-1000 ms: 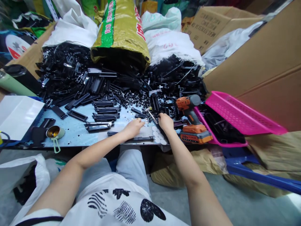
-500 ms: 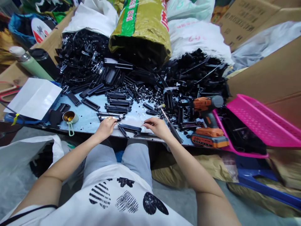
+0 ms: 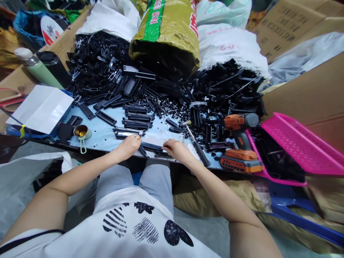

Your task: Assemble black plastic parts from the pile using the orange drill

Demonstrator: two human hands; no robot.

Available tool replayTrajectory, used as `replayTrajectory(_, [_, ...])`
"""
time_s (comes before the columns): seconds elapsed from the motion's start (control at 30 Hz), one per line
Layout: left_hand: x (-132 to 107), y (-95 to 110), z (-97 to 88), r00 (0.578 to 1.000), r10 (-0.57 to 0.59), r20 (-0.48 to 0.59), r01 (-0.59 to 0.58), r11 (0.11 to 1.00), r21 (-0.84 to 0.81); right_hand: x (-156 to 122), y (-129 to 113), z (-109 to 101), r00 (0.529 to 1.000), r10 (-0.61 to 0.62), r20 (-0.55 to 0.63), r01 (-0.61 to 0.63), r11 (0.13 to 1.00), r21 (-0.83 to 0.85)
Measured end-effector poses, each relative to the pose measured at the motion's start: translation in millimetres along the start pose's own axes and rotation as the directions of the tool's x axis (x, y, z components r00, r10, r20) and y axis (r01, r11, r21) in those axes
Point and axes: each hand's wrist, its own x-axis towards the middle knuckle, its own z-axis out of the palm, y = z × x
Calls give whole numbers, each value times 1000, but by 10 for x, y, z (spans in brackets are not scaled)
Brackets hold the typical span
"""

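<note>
My left hand point(image 3: 129, 146) and my right hand point(image 3: 174, 149) rest at the near edge of the pale blue table point(image 3: 100, 134), both closed in a pinch on the ends of a long black plastic strip point(image 3: 151, 147) that lies flat between them. A ring shows on my left hand. Just beyond the strip lie stacked black plastic bars point(image 3: 135, 120). A hammer point(image 3: 192, 139) lies right of my right hand, and an orange cordless drill point(image 3: 240, 143) stands further right.
A big heap of black plastic parts point(image 3: 161, 86) spills from sacks at the back. A pink basket point(image 3: 292, 147) sits right. On the left are a small brass cup point(image 3: 80, 132), white paper point(image 3: 40, 107) and two bottles point(image 3: 43, 68). Cardboard boxes surround.
My right hand has let go of the hammer and come down to the table edge. Both hands now pinch the black strip. The view shifted left and down.
</note>
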Motion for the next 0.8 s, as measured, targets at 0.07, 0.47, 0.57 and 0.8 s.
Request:
replayTrajectory(0.07, [7, -22, 99, 1000, 3, -31, -3, 1000, 7, -11, -36, 26, 1000, 9, -6, -9, 996, -86])
replayTrajectory(0.47, [35, 139, 433, 961, 256, -100, -238, 957, 164, -338, 416, 598, 905, -300, -301, 251, 949, -191])
replayTrajectory(0.57, [272, 294, 479, 968, 250, -2, -247, 959, 135, -354, 508, 557, 913, -247, -323, 135, 934, -332])
replayTrajectory(0.8, [-126, 498, -52, 920, 266, -286, -333, 917, -218, -535, -20, -11, 750, -593, -293, 612, 790, -33])
